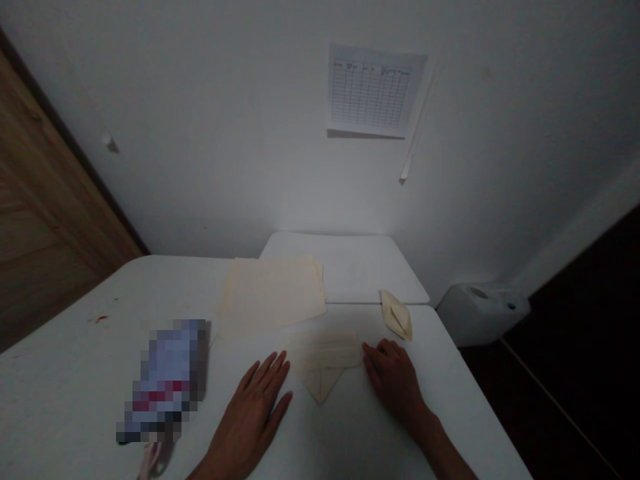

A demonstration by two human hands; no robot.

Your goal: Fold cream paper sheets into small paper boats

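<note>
A folded piece of cream paper (325,350) lies on the white table between my hands, with a triangular point toward me. My left hand (255,403) rests palm down at its left side, fingers stretched out and holding nothing. At the paper's right edge is my right hand (393,373), its fingers curled in and the index fingertip close to that edge. Nothing shows inside its fingers. Just beyond the right hand sits a smaller folded paper piece (397,315). Farther back on the left lies a flat cream sheet (273,293).
A blurred-out bluish item (167,373) with a pink strap lies on the table (90,373) at left. A white board or panel (350,267) adjoins the table's far edge. A printed chart (375,90) hangs on the wall. A white container (480,313) stands beyond the right edge.
</note>
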